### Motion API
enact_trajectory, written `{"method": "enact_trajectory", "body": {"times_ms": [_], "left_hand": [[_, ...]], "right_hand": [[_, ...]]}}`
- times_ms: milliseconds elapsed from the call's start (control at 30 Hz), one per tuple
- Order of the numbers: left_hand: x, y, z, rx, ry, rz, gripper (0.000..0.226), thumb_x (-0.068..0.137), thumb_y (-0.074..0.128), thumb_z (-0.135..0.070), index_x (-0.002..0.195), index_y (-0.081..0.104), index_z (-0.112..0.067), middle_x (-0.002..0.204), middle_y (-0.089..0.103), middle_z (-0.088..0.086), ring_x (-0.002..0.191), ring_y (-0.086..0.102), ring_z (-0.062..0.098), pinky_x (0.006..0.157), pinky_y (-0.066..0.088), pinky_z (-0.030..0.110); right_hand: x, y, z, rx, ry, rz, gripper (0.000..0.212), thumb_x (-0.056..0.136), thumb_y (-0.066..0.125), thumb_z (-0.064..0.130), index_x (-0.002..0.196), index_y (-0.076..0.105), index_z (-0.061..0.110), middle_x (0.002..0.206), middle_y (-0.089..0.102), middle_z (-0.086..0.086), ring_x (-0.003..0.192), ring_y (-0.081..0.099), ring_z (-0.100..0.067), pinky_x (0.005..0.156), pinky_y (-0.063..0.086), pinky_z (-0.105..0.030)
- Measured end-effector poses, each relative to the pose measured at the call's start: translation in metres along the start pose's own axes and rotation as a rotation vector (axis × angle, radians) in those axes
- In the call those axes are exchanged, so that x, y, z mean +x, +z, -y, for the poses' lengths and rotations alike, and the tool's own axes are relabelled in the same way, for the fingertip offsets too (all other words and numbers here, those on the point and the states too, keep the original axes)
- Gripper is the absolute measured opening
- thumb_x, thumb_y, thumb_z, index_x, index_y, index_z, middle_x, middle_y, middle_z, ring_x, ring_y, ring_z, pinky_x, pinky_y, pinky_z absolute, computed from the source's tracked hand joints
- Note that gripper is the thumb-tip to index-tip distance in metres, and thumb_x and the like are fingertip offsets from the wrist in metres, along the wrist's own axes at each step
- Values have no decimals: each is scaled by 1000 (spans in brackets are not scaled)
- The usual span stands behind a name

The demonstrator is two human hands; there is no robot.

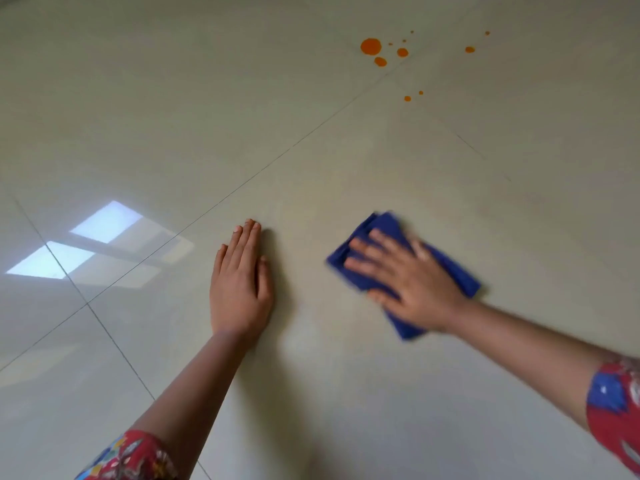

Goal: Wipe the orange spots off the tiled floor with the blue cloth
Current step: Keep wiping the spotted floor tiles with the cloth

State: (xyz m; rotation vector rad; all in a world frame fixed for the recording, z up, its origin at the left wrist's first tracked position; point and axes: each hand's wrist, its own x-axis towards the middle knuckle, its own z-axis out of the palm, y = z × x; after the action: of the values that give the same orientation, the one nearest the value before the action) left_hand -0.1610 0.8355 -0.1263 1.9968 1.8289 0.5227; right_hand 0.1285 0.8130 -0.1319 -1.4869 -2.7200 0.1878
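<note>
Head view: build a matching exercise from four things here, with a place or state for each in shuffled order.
Things:
1. blue cloth
2. left hand
3. orange spots
4. window reflection

Places or states:
A. far ahead, untouched
B. pressed under the right hand
C. bright patch at the left
D. flat on the bare floor

Pairs: 1-B, 2-D, 3-A, 4-C

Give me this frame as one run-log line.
right hand: pressed flat on blue cloth, motion-blurred | left hand: flat on tiled floor | orange spots: unwiped, well beyond cloth, no contact
</note>
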Motion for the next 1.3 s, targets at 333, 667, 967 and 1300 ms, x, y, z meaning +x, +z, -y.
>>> {"method": "enact_trajectory", "body": {"times_ms": [333,667,967,1300], "left_hand": [[2,0,4,14,25,18,54,97,29,-27,150,33,-18,157,30,-2,147,20,13,120,17,38],[-1,3,-5,167,248,131,51,100,33,-32,149,35,-19,156,31,-4,146,24,15,121,15,36],[-2,17,-42,94,183,170,51,93,38,-29,142,45,-14,154,36,5,144,28,29,117,25,45],[-38,52,-123,-87,379,384,60,87,30,-36,138,50,-14,150,43,7,140,37,27,115,29,43]], "right_hand": [[17,7,78,30,-73,-30,53,95,41,50,147,36,39,159,24,9,149,15,-22,118,10,-55],[-8,-10,-48,-45,539,-66,58,94,30,54,149,26,40,159,25,9,148,19,-20,113,18,-57],[-58,-5,24,13,258,32,53,96,38,52,148,30,44,159,21,16,149,13,-13,118,10,-46],[-136,2,76,33,763,7,58,93,36,49,150,27,37,160,20,9,148,17,-19,113,19,-56]]}}
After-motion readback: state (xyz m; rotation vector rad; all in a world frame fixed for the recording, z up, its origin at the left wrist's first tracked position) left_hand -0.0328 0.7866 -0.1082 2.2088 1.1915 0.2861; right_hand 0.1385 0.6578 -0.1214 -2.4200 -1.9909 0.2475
